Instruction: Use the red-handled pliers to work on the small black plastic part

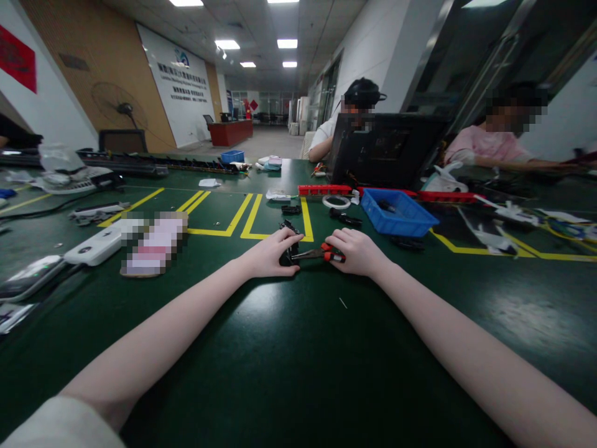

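Note:
My left hand (273, 254) is closed around a small black plastic part (290, 254), steadying it over the green table (298, 373). My right hand (357, 252) grips pliers with red and black handles (332, 253). Their long metal jaws point left and reach the black part; whether they pinch it I cannot tell. Just beyond the left hand lies another small black part (291, 210). A thin pale sliver (343, 303) rests on the table in front of the right hand.
A blue bin (396, 211) with dark pieces stands right of centre, beside a white ring-shaped roll (336, 202). Behind is a large black case (387, 149), with a person seated on each side. A white power strip (102, 241) and a blurred flat object (156, 244) lie left.

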A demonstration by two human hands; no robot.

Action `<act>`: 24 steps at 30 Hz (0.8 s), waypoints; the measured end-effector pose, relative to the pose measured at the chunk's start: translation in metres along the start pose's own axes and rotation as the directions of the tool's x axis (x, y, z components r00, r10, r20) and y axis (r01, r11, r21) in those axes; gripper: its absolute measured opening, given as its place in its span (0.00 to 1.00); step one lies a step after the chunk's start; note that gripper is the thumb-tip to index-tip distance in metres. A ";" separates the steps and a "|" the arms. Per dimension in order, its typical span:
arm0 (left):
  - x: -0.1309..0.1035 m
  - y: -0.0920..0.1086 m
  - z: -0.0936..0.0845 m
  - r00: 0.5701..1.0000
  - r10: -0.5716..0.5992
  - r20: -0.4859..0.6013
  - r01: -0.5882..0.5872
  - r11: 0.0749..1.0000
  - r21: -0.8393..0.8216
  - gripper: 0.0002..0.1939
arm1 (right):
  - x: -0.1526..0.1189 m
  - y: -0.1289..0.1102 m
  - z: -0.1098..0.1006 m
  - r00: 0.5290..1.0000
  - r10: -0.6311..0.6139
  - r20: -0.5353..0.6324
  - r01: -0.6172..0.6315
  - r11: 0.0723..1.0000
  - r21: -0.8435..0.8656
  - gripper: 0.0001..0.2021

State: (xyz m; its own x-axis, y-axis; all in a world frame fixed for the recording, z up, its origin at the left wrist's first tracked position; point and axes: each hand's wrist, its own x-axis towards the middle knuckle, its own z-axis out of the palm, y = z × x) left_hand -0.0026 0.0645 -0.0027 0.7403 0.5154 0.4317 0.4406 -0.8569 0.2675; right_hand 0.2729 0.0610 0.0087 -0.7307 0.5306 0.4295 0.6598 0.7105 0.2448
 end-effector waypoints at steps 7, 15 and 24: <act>0.000 0.001 -0.002 0.999 0.012 -0.039 -0.010 0.999 0.046 0.33 | 0.000 -0.001 -0.001 1.000 0.001 0.016 -0.001 1.000 -0.014 0.13; 0.002 0.003 -0.005 0.996 -0.088 -0.030 0.092 0.983 0.158 0.29 | -0.001 0.000 0.001 1.000 0.021 0.012 -0.021 1.000 0.021 0.13; -0.001 0.002 -0.005 0.996 -0.002 -0.090 0.019 0.982 0.186 0.26 | -0.001 -0.001 0.002 0.995 0.095 0.007 -0.095 0.995 0.012 0.13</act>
State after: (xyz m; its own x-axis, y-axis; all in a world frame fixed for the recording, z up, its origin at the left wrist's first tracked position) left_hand -0.0045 0.0619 0.0014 0.6907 0.5160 0.5066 0.5412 -0.8335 0.1111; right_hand 0.2726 0.0604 0.0067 -0.6659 0.5992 0.4444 0.7242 0.6623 0.1921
